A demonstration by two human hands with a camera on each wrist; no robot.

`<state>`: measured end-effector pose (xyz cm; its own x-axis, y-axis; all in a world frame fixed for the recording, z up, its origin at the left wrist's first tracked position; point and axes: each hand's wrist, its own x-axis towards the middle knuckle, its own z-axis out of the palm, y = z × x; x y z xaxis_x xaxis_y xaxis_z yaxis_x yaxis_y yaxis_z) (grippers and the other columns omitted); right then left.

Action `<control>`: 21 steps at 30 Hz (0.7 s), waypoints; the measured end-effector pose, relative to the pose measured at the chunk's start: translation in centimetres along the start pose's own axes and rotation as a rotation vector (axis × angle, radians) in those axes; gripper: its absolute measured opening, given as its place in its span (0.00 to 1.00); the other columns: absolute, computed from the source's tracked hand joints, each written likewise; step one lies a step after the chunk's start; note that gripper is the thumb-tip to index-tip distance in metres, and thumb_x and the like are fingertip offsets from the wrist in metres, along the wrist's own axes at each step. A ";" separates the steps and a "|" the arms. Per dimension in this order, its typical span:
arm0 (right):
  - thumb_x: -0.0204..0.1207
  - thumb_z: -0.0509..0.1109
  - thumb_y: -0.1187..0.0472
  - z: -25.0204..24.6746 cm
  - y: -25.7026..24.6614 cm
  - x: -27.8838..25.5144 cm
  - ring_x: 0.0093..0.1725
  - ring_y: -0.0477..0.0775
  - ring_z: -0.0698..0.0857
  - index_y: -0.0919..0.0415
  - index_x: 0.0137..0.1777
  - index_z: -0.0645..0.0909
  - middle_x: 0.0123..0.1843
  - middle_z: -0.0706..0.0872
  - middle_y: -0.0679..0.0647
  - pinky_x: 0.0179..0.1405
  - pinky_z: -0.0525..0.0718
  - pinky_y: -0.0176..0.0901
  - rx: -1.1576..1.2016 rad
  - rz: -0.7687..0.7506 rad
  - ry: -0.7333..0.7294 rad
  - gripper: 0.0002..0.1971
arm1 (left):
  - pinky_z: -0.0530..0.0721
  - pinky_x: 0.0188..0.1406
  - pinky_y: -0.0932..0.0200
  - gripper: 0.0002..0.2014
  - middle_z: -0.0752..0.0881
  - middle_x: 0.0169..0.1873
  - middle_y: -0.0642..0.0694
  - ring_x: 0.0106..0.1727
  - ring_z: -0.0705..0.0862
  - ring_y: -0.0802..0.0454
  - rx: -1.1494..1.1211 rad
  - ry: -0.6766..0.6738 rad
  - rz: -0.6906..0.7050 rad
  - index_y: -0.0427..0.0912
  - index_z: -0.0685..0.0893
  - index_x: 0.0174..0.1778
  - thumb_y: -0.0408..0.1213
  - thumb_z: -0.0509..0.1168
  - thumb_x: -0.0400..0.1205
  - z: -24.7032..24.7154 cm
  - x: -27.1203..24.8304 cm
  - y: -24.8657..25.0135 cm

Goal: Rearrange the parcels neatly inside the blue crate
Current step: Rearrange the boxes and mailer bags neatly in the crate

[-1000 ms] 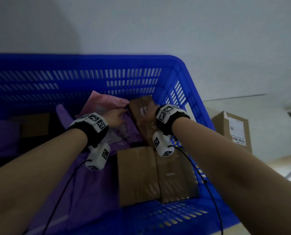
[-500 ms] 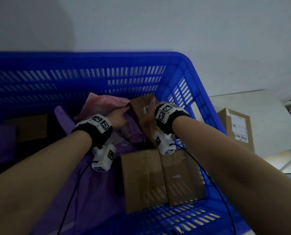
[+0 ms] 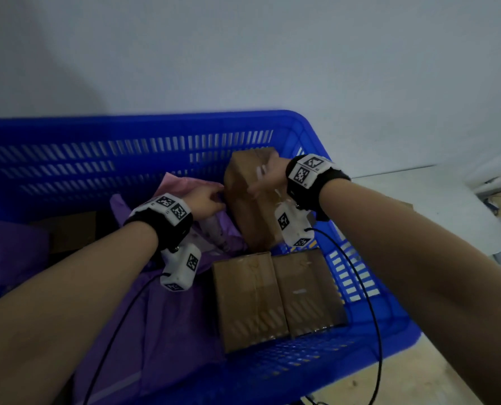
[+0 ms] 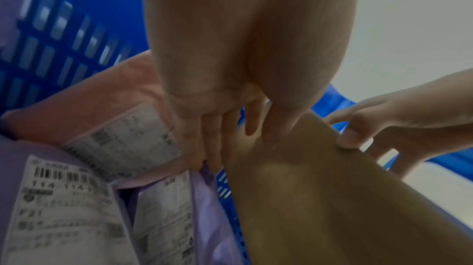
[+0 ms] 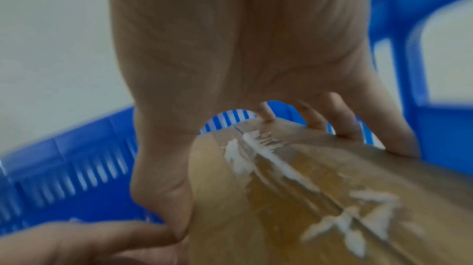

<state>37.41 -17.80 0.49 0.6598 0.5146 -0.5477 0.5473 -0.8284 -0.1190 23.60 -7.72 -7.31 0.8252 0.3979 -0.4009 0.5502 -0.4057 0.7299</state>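
Inside the blue crate (image 3: pixel 316 135), near its far right corner, a brown taped cardboard box (image 3: pixel 249 206) stands tilted with its far end raised. My right hand (image 3: pixel 262 181) grips its top: thumb on the near left edge, fingers (image 5: pixel 332 115) curled over the far edge of the box (image 5: pixel 307 188). My left hand (image 3: pixel 214 200) holds the box's left side, thumb on its face and fingers (image 4: pixel 217 148) running down between the box (image 4: pixel 332 198) and a pink bag parcel (image 4: pixel 115 95). The box's underside is hidden.
Two flat brown boxes (image 3: pixel 249 299) (image 3: pixel 307 287) lie side by side at the crate's near right. Purple bag parcels (image 3: pixel 156 331) with white labels (image 4: pixel 51 208) fill the left and middle. The pink bag (image 3: pixel 182 185) leans by the far wall. Floor lies to the right.
Both hands have risen with the brown box; its far end now stands higher and more upright near the crate's far right corner. The flat boxes and bags have not moved.
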 end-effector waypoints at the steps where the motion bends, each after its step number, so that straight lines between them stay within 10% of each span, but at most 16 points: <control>1: 0.65 0.76 0.38 -0.6 0.0 -0.5 0.81 0.61 0.64 0.71 0.82 0.36 0.84 0.57 0.63 0.77 0.68 0.46 0.034 -0.006 0.000 0.63 | 0.77 0.59 0.57 0.21 0.79 0.68 0.31 0.62 0.81 0.42 -0.031 0.017 0.007 0.34 0.72 0.74 0.28 0.60 0.83 -0.2 -0.3 0.3; 4: 0.63 0.75 0.36 -2.6 0.3 -2.2 0.76 0.62 0.71 0.69 0.83 0.47 0.81 0.64 0.63 0.73 0.74 0.49 0.055 -0.034 0.044 0.60 | 0.75 0.52 0.64 0.20 0.84 0.60 0.36 0.58 0.82 0.47 -0.070 0.110 0.019 0.35 0.74 0.73 0.31 0.60 0.84 -1.0 -1.3 1.1; 9: 0.70 0.72 0.39 -4.9 1.3 -5.3 0.73 0.62 0.75 0.63 0.83 0.52 0.81 0.65 0.59 0.61 0.79 0.51 0.058 -0.116 0.085 0.50 | 0.78 0.68 0.48 0.27 0.81 0.68 0.41 0.65 0.82 0.41 -0.064 0.221 -0.059 0.39 0.72 0.75 0.48 0.63 0.83 -2.4 -3.1 1.8; 13: 0.69 0.76 0.47 -5.4 2.0 -7.1 0.50 0.56 0.82 0.49 0.66 0.68 0.57 0.78 0.51 0.40 0.83 0.48 0.349 -0.145 0.020 0.28 | 0.75 0.72 0.43 0.29 0.79 0.70 0.37 0.68 0.80 0.39 -0.209 0.234 -0.058 0.34 0.73 0.74 0.49 0.64 0.82 -2.9 -4.5 2.4; 21: 0.76 0.70 0.53 -4.5 2.1 -8.8 0.50 0.59 0.82 0.58 0.73 0.72 0.61 0.81 0.57 0.57 0.84 0.55 0.838 -0.192 -0.168 0.26 | 0.77 0.53 0.52 0.29 0.77 0.67 0.43 0.64 0.78 0.43 -0.359 0.315 -0.031 0.38 0.70 0.76 0.49 0.63 0.82 -3.7 -8.0 3.7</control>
<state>35.04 -23.11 8.77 0.4748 0.6768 -0.5626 0.0387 -0.6547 -0.7549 18.52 -9.37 0.64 0.6997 0.6577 -0.2788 0.4493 -0.1017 0.8876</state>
